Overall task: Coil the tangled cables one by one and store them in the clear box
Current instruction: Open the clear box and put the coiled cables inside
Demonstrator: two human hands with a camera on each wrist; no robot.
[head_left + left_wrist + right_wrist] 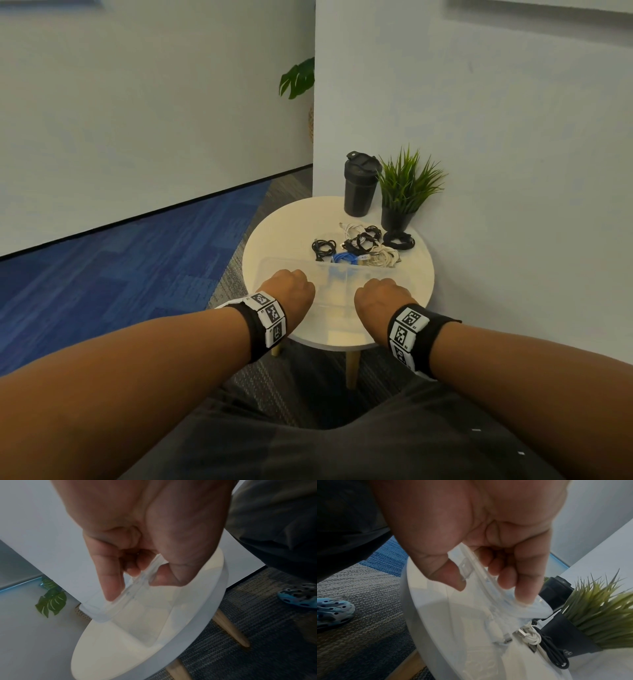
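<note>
A clear box [337, 275] sits on the near half of a round white table [281, 236]. My left hand [289, 291] grips its left rim: in the left wrist view the fingers [111, 582] curl over the clear box edge [118, 605] with the thumb opposite. My right hand [382, 298] grips the right rim, and in the right wrist view the clear plastic edge [476, 569] is pinched between thumb and fingers [522, 588]. Behind the box lie several cables: a black coil [323, 247], a blue one [344, 258], a white bundle [385, 257] and more black ones [363, 240].
A black tumbler [360, 186] and a potted grass plant [404, 192] stand at the table's back, against the wall. A white cable [531, 635] and a black cable [554, 655] lie by the plant pot. Carpet floor and my shoe [300, 596] are below the table.
</note>
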